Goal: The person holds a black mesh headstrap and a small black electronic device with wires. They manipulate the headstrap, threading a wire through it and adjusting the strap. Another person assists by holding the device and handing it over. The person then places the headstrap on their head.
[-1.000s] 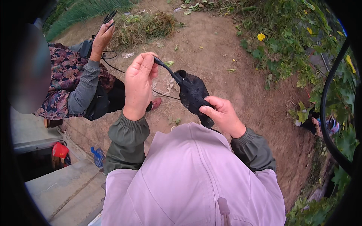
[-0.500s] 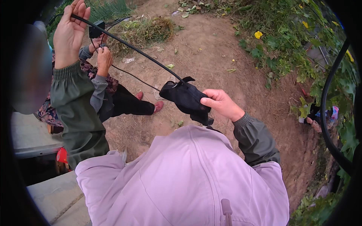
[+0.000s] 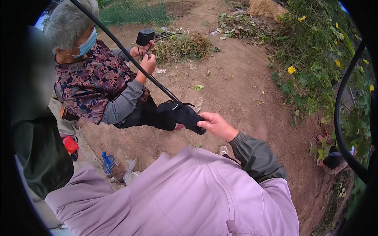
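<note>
My right hand (image 3: 215,125) is closed, thumb and fingers pinching the lower right end of a small black fabric pouch (image 3: 183,115). A strap or flap sticks up from the pouch's top. From the pouch a thick black cable (image 3: 118,44) slants up to the left and leaves the picture at the top edge. Of my left arm only the dark green sleeve (image 3: 41,151) shows at the left; the hand itself is out of sight. Just beyond the cable, a co-worker's hands (image 3: 147,59) hold a black box (image 3: 145,37) with several thin black wires.
The co-worker (image 3: 100,76), masked and in a floral top, stands at the left front. Dry grass (image 3: 185,46) lies on the bare soil (image 3: 240,82). Leafy vines with yellow flowers (image 3: 291,70) line the right. A blue-capped plastic bottle (image 3: 108,162) lies near my left side.
My left hand has gone out of view, its arm now lower at the left. My right hand and the pouch have shifted slightly left and down. The view has turned, showing more of the co-worker.
</note>
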